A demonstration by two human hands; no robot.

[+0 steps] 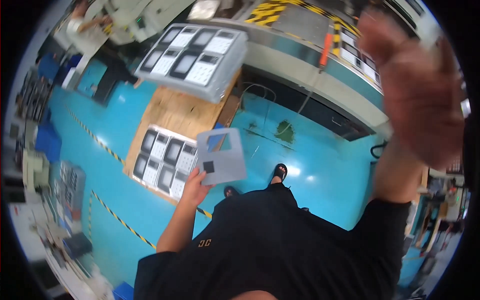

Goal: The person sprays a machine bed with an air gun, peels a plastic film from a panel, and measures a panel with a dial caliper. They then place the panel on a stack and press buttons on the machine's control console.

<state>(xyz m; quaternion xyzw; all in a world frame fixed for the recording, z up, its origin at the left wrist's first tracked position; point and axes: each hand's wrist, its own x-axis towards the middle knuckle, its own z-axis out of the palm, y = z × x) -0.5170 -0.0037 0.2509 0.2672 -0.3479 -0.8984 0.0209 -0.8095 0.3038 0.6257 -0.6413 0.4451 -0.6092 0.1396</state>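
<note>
My left hand [195, 188] grips a flat grey panel [227, 162] by its lower left corner. The panel has rounded corners, a large window cut through its upper part and a small dark square near its lower left. My right hand [417, 95] is raised close to the camera at the upper right, blurred. Its digits look stretched apart, and nothing shows in it. Just left of the held panel, a sheet of black-and-white printed panels [162, 162] lies on a wooden board [175, 111].
A wrapped stack [192, 60] of similar printed panels stands at the board's far end. Beyond is a machine bed [300, 25] with yellow-black striped edges and an orange-handled tool [326, 50]. Another person [85, 35] is at the far left. Floor tape [120, 218] marks the blue floor.
</note>
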